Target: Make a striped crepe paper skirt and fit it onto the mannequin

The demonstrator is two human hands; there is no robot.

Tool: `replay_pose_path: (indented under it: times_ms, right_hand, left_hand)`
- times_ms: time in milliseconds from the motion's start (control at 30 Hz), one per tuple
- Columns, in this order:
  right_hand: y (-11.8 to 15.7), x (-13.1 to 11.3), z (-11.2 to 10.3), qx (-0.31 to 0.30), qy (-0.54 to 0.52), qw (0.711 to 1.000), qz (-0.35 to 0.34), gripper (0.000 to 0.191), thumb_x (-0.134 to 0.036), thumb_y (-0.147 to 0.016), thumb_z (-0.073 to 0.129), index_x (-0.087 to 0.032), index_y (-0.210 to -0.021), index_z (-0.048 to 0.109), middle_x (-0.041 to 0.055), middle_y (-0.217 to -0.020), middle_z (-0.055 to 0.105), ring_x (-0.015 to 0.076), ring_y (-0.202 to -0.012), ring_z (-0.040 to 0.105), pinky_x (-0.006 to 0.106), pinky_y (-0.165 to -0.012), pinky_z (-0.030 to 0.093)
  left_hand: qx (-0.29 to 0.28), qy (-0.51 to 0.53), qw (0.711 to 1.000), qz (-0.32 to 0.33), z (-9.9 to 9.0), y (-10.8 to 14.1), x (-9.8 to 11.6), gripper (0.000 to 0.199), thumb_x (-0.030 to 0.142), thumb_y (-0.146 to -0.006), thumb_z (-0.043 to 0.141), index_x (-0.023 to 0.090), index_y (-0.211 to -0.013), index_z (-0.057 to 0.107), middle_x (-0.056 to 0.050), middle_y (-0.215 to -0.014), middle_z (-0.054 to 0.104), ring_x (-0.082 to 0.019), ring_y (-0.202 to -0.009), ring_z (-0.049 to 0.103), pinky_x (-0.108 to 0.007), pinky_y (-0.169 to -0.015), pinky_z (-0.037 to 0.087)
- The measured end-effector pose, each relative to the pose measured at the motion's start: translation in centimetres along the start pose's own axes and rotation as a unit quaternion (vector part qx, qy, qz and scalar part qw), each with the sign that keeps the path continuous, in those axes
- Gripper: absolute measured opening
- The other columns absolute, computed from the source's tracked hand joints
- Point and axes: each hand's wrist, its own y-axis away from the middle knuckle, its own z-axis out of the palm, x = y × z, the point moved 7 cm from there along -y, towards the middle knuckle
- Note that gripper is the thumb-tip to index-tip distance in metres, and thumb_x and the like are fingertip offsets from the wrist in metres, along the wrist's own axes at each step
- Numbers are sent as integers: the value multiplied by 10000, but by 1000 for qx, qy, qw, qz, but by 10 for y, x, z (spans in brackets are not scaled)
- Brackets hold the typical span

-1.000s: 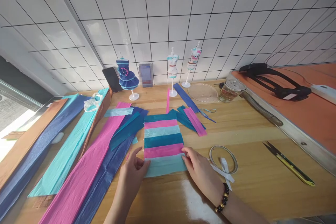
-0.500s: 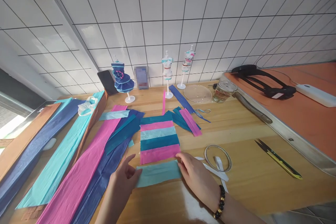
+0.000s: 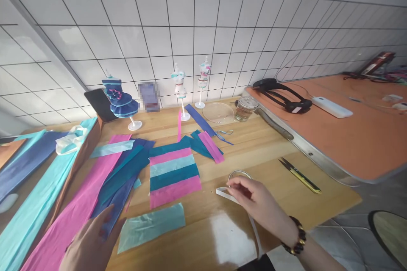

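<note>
My right hand pinches the end of a narrow white tape, whose tail hangs over the table's front edge. Behind those fingers shows the tape roll, partly hidden. My left hand has its fingers apart and holds nothing, over the dark blue crepe strip. To its right a pale aqua strip lies flat on the wood. Just above that strip is a panel of joined bands in teal, pink and aqua.
Long crepe strips, pink and turquoise, cover the left side. Small dress forms stand at the back, one in a blue dress. A glass jar is behind, and yellow-handled snips lie to the right.
Both hands have left the aqua strip, which now lies closer to the front left. My right hand has taken hold of the white tape. The view has swung right.
</note>
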Motion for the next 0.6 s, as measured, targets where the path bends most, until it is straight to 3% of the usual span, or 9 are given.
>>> replay_pose_path:
  times_ms: [133,233,300,433,600]
  right_hand:
    - [15,14,-11,-25,162,986,-8,127,-303,-861,522,-212,-811,594,12,-806,608,160,-739,571,275,-668,443]
    - [25,16,-1,-19,235,971,-41,81,-251,-855,540,-203,-851,605,48,-913,599,200,-868,565,322,-756,443]
    - [29,17,8,-20,251,967,-48,138,-203,-884,486,-191,-810,602,53,-885,596,198,-855,565,325,-756,443]
    - [36,14,18,-35,211,976,-47,205,-190,-907,442,-193,-751,576,26,-801,606,168,-779,576,277,-699,438]
    - [48,11,21,-50,142,989,-16,204,-231,-891,483,-208,-718,589,-9,-736,639,146,-715,594,223,-642,424]
  left_hand:
    - [87,27,994,55,-12,5,28,476,582,-722,463,216,-975,634,-81,-909,679,-253,-731,628,-330,-593,480]
    - [65,133,979,137,5,16,61,408,563,-685,539,221,-868,664,-41,-780,674,-203,-654,602,-268,-507,474]
    - [-11,193,966,172,28,27,87,352,519,-709,557,233,-876,676,-17,-728,673,-171,-594,586,-236,-445,446]
    - [-131,271,940,159,68,51,130,320,475,-737,545,220,-884,673,14,-620,633,-165,-577,587,-267,-571,481]
    - [-318,305,889,121,109,75,162,376,451,-772,507,152,-987,582,15,-578,568,-175,-539,584,-278,-496,462]
